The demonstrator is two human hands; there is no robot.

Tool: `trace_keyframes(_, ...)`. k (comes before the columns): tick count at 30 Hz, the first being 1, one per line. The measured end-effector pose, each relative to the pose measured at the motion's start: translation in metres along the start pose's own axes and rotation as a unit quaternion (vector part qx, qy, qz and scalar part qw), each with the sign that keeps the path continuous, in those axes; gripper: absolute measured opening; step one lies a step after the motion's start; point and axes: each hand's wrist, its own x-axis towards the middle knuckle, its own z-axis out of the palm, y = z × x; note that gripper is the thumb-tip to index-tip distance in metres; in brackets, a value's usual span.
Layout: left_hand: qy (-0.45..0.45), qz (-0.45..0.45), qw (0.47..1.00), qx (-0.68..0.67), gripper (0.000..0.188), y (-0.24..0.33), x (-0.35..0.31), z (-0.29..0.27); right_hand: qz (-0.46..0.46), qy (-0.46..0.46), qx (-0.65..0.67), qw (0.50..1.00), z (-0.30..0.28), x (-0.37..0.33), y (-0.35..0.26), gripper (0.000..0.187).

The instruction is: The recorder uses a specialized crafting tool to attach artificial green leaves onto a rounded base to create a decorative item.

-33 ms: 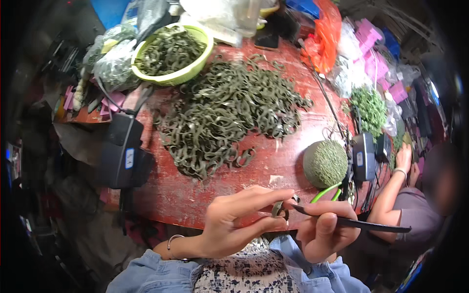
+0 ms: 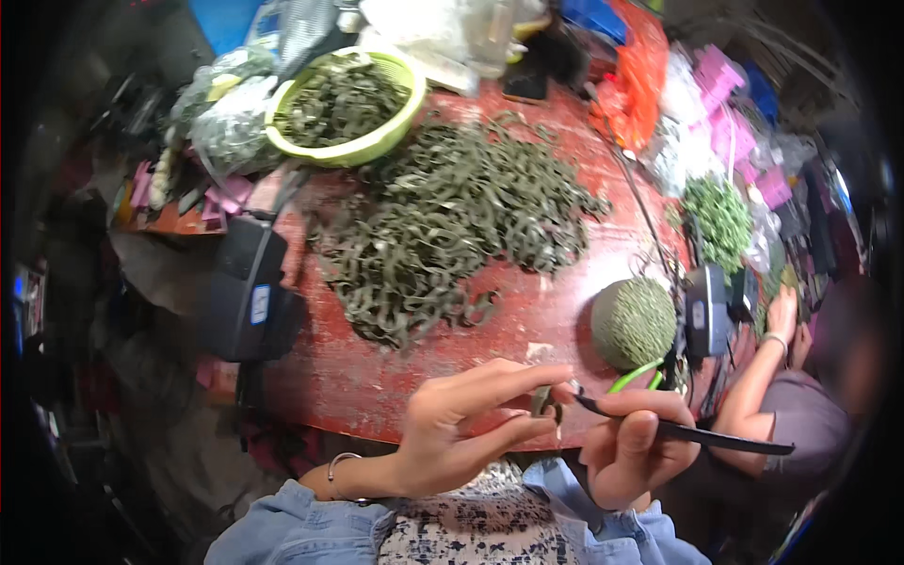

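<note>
My left hand pinches a small olive-green band loop between thumb and fingertips, near the table's front edge. Facing it, my right hand is closed around a slim black tool, whose dark narrow tip points at the loop. Whether the tip touches the loop, I cannot tell. Beyond my hands a wide heap of similar olive-green band loops lies on the red worn table. More loops fill a yellow-green basket at the back left.
A round container of small green pieces stands right, with bright green handles before it. Black boxes sit at the left edge. An orange bag lies back right. A co-worker's arm is at far right.
The whole view has shifted slightly, so the table things appear a little farther right. Both hands keep their hold, with the loop and the black tool much as before.
</note>
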Motion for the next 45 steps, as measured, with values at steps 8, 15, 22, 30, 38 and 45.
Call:
trace_keyframes(8,-0.125,0.092,0.984,0.09,0.026,-0.012,-0.008,-0.007,0.047,-0.041,-0.083,0.995,0.004,0.0,0.016,0.027)
trace_keyframes(15,-0.062,0.093,0.991,0.079,0.029,-0.002,-0.019,-0.021,-0.016,0.153,0.083,0.985,0.001,0.005,0.022,0.03)
trace_keyframes(22,-0.042,0.136,0.989,0.028,0.033,0.0,-0.019,-0.027,-0.009,-0.16,0.085,0.983,0.005,-0.007,0.003,0.029)
trace_keyframes(30,-0.049,0.142,0.988,0.022,0.032,-0.007,-0.024,-0.022,-0.001,-0.187,0.102,0.977,0.006,-0.015,0.004,0.029)
trace_keyframes(38,-0.044,0.108,0.993,0.011,0.032,-0.009,-0.032,-0.021,0.024,-0.167,0.072,0.983,0.005,-0.025,0.002,0.03)
trace_keyframes(45,-0.031,0.057,0.998,0.011,0.034,-0.011,-0.038,-0.02,0.029,-0.123,0.065,0.99,0.007,-0.032,0.01,0.033)
